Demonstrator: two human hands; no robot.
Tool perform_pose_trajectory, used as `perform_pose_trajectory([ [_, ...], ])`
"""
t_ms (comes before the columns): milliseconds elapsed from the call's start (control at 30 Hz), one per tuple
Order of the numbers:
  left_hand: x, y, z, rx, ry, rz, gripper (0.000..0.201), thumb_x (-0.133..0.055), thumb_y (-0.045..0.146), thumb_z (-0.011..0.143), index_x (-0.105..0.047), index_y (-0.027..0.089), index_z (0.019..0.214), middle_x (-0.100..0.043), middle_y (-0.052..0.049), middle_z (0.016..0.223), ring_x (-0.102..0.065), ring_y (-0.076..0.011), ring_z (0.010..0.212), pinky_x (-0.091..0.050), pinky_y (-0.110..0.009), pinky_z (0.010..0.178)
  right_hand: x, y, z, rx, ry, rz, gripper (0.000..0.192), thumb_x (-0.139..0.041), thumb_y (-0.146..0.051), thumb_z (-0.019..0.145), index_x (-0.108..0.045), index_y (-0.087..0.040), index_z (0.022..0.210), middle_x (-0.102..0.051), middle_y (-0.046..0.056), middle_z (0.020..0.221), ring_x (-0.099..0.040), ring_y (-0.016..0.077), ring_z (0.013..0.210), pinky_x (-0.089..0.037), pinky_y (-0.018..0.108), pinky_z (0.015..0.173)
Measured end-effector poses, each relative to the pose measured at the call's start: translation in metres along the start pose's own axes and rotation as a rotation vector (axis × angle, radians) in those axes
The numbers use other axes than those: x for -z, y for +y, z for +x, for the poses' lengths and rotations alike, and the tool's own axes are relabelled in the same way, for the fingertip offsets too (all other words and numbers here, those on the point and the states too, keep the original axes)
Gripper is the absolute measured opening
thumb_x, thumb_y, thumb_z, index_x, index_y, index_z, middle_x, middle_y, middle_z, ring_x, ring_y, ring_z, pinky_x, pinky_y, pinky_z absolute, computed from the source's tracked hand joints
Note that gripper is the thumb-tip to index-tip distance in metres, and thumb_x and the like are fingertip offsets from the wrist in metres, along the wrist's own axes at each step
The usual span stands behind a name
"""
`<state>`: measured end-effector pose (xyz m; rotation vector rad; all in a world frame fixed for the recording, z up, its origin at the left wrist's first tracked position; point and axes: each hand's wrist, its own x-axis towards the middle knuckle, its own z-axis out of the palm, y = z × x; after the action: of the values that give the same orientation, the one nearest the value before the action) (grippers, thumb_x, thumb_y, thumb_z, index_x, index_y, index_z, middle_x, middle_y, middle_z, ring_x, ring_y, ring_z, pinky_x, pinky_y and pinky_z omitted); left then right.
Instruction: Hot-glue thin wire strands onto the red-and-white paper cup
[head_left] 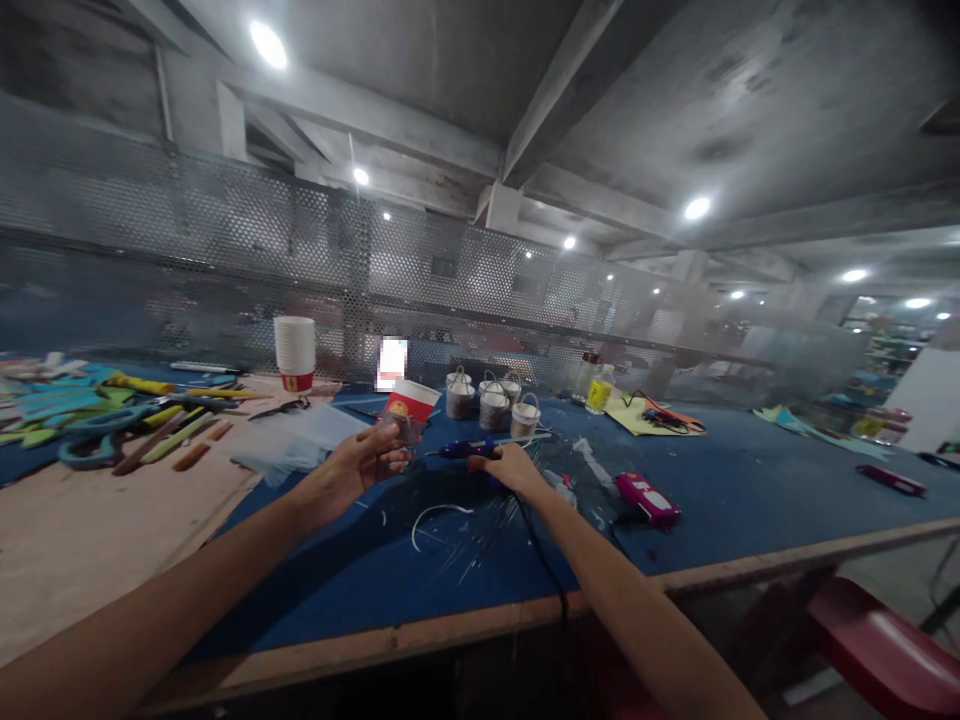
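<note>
My left hand (377, 455) is closed around a red-and-white paper cup (414, 402), which tilts to the right. The cup's lower part looks brownish grey and is partly behind my fingers. In my right hand (514, 468) is a blue hot glue gun (466, 449), its nozzle pointing left toward the cup. A black cord (546, 560) runs down from it over the table edge. Just beyond the glue gun stand several small grey wrapped cups with loop handles (493, 408). A curved white strip (431, 512) lies on the blue tabletop below my hands.
A stack of white paper cups (295, 347) stands back left, near scissors (105, 440), markers and craft scraps. On the right are a magenta case (649, 500), a yellow bottle (598, 392) and yellow paper (637, 418). A perforated metal screen (480, 275) rises behind the table.
</note>
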<state>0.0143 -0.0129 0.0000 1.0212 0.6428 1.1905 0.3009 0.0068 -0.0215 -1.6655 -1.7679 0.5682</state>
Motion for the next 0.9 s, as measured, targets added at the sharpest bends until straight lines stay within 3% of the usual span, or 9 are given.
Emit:
perform_pose_trajectory([
  [200,-0.003,0.000,0.000,0.003,0.023,0.031,0.022,-0.086,0.027,0.081,-0.077,0.017,0.098,-0.078,-0.010,0.087,-0.074,-0.0182,0.078,-0.062,-0.026,0.072,0.001,-0.001,-0.001,-0.011,0.076,-0.201,0.050,-0.069,-0.059,0.088,-0.066,-0.021,0.055,-0.061,0.004,0.057,-0.063,0.0199,0.066,-0.039,0.027,0.063],
  [300,-0.007,0.002,-0.003,-0.010,0.002,0.052,0.022,-0.085,0.029,0.083,-0.077,0.015,0.099,-0.077,-0.009,0.085,-0.072,-0.0162,0.074,-0.061,-0.025,0.071,0.001,-0.004,-0.006,-0.009,0.106,-0.336,0.048,-0.068,-0.061,0.091,-0.071,-0.020,0.065,-0.070,0.011,0.073,-0.070,0.0247,0.081,-0.045,0.030,0.071],
  [400,-0.010,0.002,-0.004,-0.017,0.026,0.069,0.024,-0.086,0.028,0.082,-0.076,0.016,0.099,-0.078,-0.008,0.085,-0.073,-0.0155,0.074,-0.061,-0.024,0.071,-0.002,-0.015,-0.011,0.129,0.226,-0.405,0.033,-0.069,-0.049,0.094,-0.075,-0.017,0.086,-0.074,0.015,0.100,-0.070,0.0272,0.102,-0.049,0.035,0.086],
  [500,-0.010,0.000,0.000,-0.030,0.090,0.053,0.028,-0.090,0.024,0.076,-0.074,0.016,0.097,-0.078,-0.007,0.088,-0.075,-0.0163,0.076,-0.061,-0.023,0.069,-0.012,-0.036,-0.016,0.287,0.170,-0.061,0.018,-0.067,-0.033,0.096,-0.070,-0.017,0.105,-0.074,0.011,0.109,-0.071,0.0230,0.102,-0.052,0.035,0.091],
  [600,-0.007,-0.003,0.004,-0.055,0.128,0.063,0.034,-0.093,0.023,0.071,-0.073,0.016,0.098,-0.079,-0.007,0.086,-0.075,-0.0159,0.073,-0.059,-0.023,0.066,-0.028,-0.063,-0.022,0.235,-0.181,0.509,0.043,-0.073,-0.042,0.091,-0.060,-0.019,0.125,-0.074,0.009,0.116,-0.072,0.0162,0.067,-0.056,0.030,0.064],
  [667,-0.005,-0.004,0.005,-0.083,0.141,0.082,0.036,-0.094,0.025,0.069,-0.072,0.016,0.097,-0.078,-0.005,0.080,-0.073,-0.0153,0.068,-0.059,-0.023,0.065,-0.039,-0.077,-0.025,0.192,-0.395,0.716,0.055,-0.080,-0.045,0.084,-0.059,-0.019,0.127,-0.076,0.007,0.108,-0.072,0.0162,0.063,-0.054,0.027,0.059],
  [700,-0.005,-0.004,0.006,-0.094,0.149,0.088,0.037,-0.095,0.025,0.068,-0.072,0.016,0.096,-0.077,-0.005,0.078,-0.072,-0.0151,0.066,-0.058,-0.023,0.064,-0.043,-0.081,-0.027,0.164,-0.430,0.775,0.057,-0.083,-0.045,0.080,-0.059,-0.018,0.125,-0.077,0.006,0.100,-0.071,0.0157,0.061,-0.052,0.026,0.057],
  [800,-0.004,-0.002,0.005,-0.108,0.169,0.084,0.037,-0.095,0.025,0.067,-0.070,0.016,0.093,-0.076,-0.003,0.076,-0.071,-0.0139,0.065,-0.057,-0.022,0.062,-0.048,-0.086,-0.028,0.114,-0.360,0.847,0.051,-0.088,-0.044,0.074,-0.064,-0.015,0.108,-0.073,0.001,0.076,-0.066,0.0134,0.058,-0.050,0.024,0.058],
  [900,-0.005,-0.001,0.003,-0.086,0.156,0.069,0.033,-0.094,0.024,0.069,-0.071,0.016,0.093,-0.076,-0.004,0.077,-0.072,-0.0137,0.068,-0.058,-0.021,0.064,-0.045,-0.083,-0.027,0.129,-0.228,0.856,0.044,-0.086,-0.051,0.073,-0.066,-0.016,0.091,-0.066,-0.003,0.065,-0.059,0.0109,0.057,-0.051,0.025,0.062],
])
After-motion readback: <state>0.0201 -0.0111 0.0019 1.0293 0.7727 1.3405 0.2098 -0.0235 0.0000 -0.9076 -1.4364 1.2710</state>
